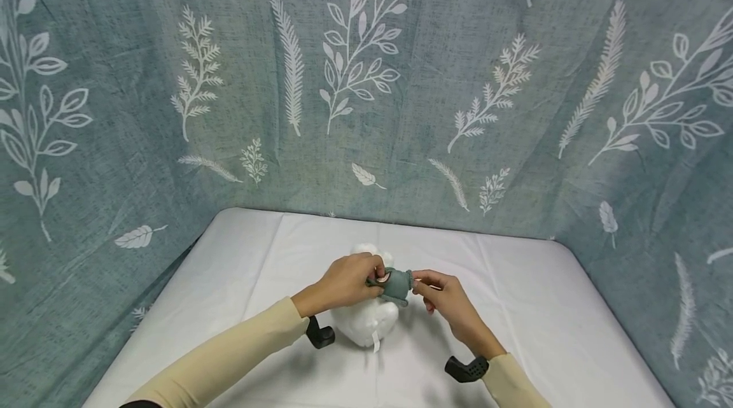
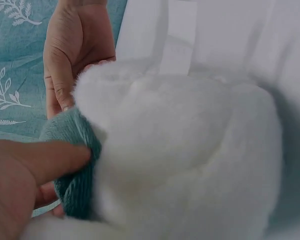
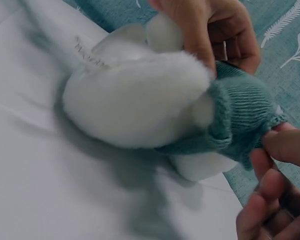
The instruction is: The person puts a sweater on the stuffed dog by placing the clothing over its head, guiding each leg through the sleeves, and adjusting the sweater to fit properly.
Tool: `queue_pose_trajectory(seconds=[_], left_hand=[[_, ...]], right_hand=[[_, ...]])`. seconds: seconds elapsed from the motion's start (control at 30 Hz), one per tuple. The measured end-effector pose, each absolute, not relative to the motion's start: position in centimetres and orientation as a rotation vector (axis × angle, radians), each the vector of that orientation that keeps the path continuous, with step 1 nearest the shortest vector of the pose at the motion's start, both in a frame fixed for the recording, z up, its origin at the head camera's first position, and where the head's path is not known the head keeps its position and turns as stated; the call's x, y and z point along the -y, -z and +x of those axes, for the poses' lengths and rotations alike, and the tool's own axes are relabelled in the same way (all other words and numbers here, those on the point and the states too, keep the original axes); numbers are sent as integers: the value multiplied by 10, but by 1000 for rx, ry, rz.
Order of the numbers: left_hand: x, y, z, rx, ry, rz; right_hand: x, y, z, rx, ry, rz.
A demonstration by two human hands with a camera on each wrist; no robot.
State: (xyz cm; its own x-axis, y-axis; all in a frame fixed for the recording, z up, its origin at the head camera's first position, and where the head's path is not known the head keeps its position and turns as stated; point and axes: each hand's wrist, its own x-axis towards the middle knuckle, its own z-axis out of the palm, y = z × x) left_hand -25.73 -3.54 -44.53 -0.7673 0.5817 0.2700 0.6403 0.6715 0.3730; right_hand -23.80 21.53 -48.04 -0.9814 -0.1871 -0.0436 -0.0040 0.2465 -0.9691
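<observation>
A white fluffy plush toy (image 1: 366, 322) lies on the white surface, with a small teal knitted doll's sweater (image 1: 397, 285) at its right side, partly over it. My left hand (image 1: 346, 282) pinches the knit between thumb and fingers, close against the plush. At the opposite edge of the garment, my right hand (image 1: 445, 295) pinches the knitted hem, thumb against forefinger. In the right wrist view the ribbed sweater (image 3: 247, 102) is stretched between both hands, and white fur shows below it. The left fingertips are partly hidden behind the plush there.
From the plush's lower end sticks out a white fabric tag (image 2: 180, 37). The white padded surface (image 1: 275, 255) extends around the toy. Behind and at the sides hangs a blue-green curtain (image 1: 321, 166) with white leaf prints.
</observation>
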Motion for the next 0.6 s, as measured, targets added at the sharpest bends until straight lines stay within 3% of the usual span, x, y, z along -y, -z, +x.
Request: queue_pose_trajectory(seconds=[0.6], left_hand=[[36,451,-260,2736,695,-989]], right_hand=[[-215,499,-247,-2483,1821,-470]])
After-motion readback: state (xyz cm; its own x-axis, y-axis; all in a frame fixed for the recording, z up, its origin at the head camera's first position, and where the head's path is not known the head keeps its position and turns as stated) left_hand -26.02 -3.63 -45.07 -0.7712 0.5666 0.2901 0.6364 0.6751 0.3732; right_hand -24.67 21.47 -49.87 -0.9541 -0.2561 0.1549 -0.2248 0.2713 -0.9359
